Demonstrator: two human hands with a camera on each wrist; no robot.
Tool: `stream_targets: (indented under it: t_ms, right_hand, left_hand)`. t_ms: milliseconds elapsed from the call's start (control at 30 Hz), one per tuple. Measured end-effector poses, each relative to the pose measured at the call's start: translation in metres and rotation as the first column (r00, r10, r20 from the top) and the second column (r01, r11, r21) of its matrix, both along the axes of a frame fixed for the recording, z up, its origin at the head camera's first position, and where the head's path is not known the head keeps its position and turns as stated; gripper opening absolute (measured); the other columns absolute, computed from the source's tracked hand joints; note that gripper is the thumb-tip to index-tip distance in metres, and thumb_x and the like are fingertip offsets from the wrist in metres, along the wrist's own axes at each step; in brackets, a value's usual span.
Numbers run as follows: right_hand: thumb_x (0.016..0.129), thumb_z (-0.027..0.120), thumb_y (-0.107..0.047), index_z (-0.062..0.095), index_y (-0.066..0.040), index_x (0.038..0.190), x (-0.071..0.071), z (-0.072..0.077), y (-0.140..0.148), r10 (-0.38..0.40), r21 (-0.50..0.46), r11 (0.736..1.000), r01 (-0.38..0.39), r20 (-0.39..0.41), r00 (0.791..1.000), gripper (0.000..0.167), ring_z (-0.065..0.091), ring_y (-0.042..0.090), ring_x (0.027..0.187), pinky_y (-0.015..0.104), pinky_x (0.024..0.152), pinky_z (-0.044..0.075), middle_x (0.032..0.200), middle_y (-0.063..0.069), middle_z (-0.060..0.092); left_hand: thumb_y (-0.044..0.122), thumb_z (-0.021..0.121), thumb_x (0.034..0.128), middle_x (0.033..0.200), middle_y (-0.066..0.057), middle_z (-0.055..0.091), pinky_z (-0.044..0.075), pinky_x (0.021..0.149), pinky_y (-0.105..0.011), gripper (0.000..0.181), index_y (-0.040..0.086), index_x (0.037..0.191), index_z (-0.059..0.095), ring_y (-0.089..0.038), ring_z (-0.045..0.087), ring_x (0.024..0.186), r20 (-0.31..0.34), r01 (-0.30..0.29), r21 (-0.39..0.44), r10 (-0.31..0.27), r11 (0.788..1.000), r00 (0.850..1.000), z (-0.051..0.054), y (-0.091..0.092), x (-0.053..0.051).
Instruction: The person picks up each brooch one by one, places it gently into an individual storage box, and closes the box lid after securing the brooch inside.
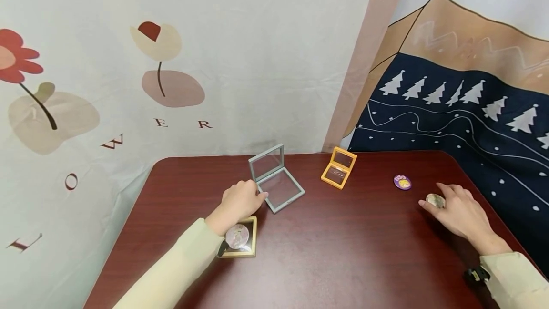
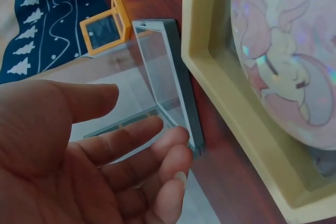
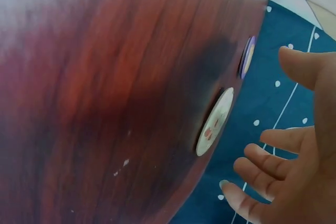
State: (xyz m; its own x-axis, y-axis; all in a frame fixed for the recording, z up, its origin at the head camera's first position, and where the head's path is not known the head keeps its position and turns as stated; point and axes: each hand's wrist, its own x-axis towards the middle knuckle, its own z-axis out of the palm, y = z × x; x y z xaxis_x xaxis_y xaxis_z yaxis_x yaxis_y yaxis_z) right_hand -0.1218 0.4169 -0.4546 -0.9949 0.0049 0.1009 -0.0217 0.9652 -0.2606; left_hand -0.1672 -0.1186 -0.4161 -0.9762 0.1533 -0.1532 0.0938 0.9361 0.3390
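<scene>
My left hand hovers by the left side of a grey display frame, which stands unfolded with one clear panel raised. In the left wrist view, its thumb and loosely bent fingers are apart and hold nothing. Partly under the left wrist lies a gold frame with a pink round badge inside. Over a pale round badge, my right hand spreads its thumb and fingers. The right wrist view shows that badge lying on the table, apart from the fingers.
A small orange-yellow frame stands unfolded near the back edge of the dark red table. A purple round badge lies left of and behind the pale one. Printed cloths hang behind the table.
</scene>
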Motion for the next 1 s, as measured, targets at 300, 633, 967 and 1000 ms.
stream_targets:
  t_ms: [300, 633, 967, 1000]
  right_hand:
    - [0.096, 0.065, -0.058, 0.049, 0.017, 0.136, -0.005, 0.0, 0.008, -0.038, 0.027, 0.999, 0.036, 0.091, 0.995, 0.086, 0.045, 0.053, 0.104, 0.071, 0.081, 0.046, 0.123, 0.041, 0.048]
    - [0.095, 0.068, -0.054, 0.051, 0.02, 0.13, -0.009, -0.004, 0.013, -0.036, 0.044, 0.999, 0.031, 0.139, 0.99, 0.084, 0.052, 0.051, 0.093, 0.067, 0.076, 0.048, 0.116, 0.042, 0.052]
    - [0.094, 0.072, -0.045, 0.05, 0.023, 0.127, -0.012, -0.004, 0.015, -0.034, 0.034, 0.999, 0.029, 0.158, 0.987, 0.079, 0.055, 0.05, 0.091, 0.069, 0.079, 0.047, 0.113, 0.043, 0.052]
    - [0.094, 0.071, -0.045, 0.05, 0.024, 0.126, -0.012, -0.004, 0.016, -0.031, 0.031, 0.999, 0.026, 0.156, 0.987, 0.078, 0.055, 0.051, 0.092, 0.069, 0.08, 0.047, 0.113, 0.044, 0.052]
  left_hand:
    - [0.04, 0.065, 0.1032, 0.058, 0.001, 0.043, 0.039, 0.061, -0.039, 0.048, 0.014, 0.065, 0.051, -0.019, 0.045, 0.055, 0.126, -0.016, -0.026, 0.019, 1.0, 0.992, -0.006, 0.002, -0.013]
    - [0.039, 0.065, 0.1032, 0.065, -0.002, 0.048, 0.04, 0.061, -0.039, 0.045, 0.012, 0.069, 0.053, -0.022, 0.052, 0.062, 0.189, -0.018, -0.018, 0.022, 1.0, 0.982, -0.012, 0.006, -0.02]
    - [0.037, 0.07, 0.1009, 0.068, -0.004, 0.048, 0.04, 0.058, -0.036, 0.042, 0.01, 0.074, 0.054, -0.02, 0.05, 0.061, 0.223, -0.021, 0.016, 0.017, 1.0, 0.975, -0.014, 0.008, -0.018]
    - [0.037, 0.07, 0.1009, 0.068, -0.003, 0.048, 0.04, 0.058, -0.036, 0.042, 0.01, 0.074, 0.054, -0.02, 0.05, 0.061, 0.221, -0.021, 0.014, 0.018, 1.0, 0.975, -0.014, 0.009, -0.018]
